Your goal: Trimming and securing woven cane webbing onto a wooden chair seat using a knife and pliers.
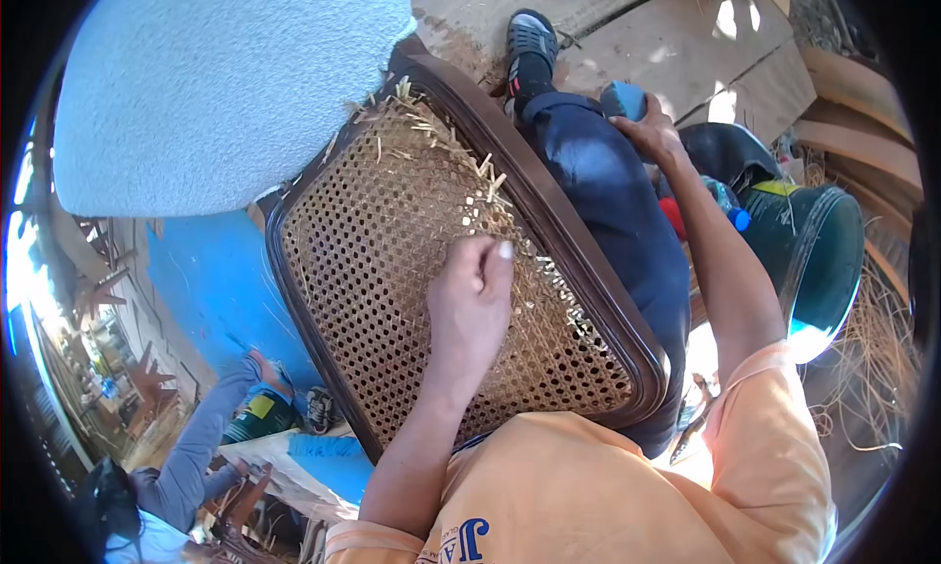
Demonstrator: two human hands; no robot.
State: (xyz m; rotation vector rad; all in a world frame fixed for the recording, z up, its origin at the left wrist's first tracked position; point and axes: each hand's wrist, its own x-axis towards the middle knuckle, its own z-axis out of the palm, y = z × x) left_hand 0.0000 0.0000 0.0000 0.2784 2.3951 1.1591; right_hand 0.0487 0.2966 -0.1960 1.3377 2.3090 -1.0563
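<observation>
The woven cane panel (412,270), set in a dark wooden frame (578,260), lies tilted across the person's lap. The left hand (470,304) rests on the weave near its right edge, curled into a fist, pinching a cane strand. The right hand (649,131), farther right, grips a blue object (623,98) on the knee.

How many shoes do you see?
2: a grey and black shoe on the wooden floor at the top, and another shoe at lower left beside the blue board. More may be hidden.
</observation>
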